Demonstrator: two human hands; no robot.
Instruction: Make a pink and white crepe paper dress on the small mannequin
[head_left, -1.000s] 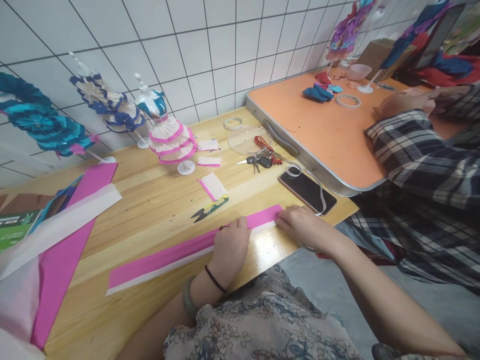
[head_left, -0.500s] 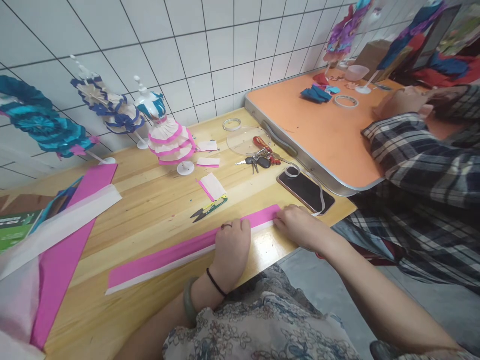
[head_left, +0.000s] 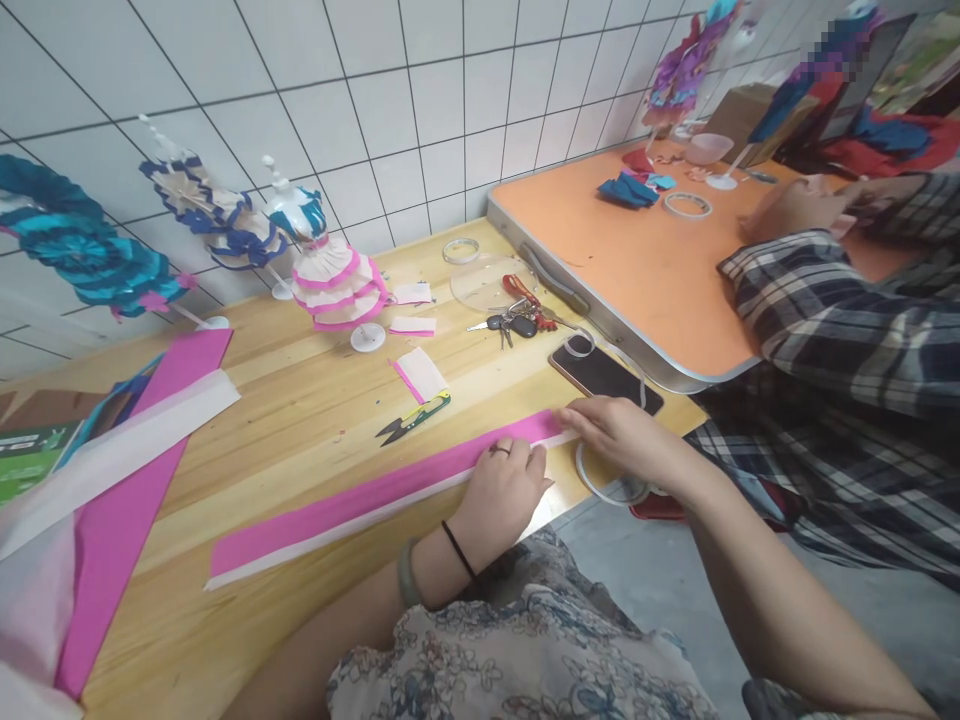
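A long paper strip [head_left: 360, 500], pink with a white lower edge, lies along the front of the wooden table. My left hand [head_left: 506, 500] rests on its right part, fingers bent and pressed down on the paper. At the strip's right end is my right hand [head_left: 619, 435], its fingertips on or just over the paper. A thin white ring [head_left: 596, 492], looking like a tape roll, hangs under my right palm past the table edge; the fingers on it are hidden. Thread snips [head_left: 412, 418] and small pink-edged paper pieces [head_left: 421, 374] lie behind the strip.
A phone [head_left: 604, 375] with a pale ribbon across it and keys [head_left: 514, 322] lie behind my right hand. Dressed mini mannequins [head_left: 337, 285] stand along the wall. Wide pink paper [head_left: 127, 550] lies left. A co-worker's sleeve [head_left: 817, 290] reaches over the orange table [head_left: 660, 270].
My left hand has slid right along the strip. My right hand has lifted and opened out a little at the strip's end, and the white ring beneath it has come into view.
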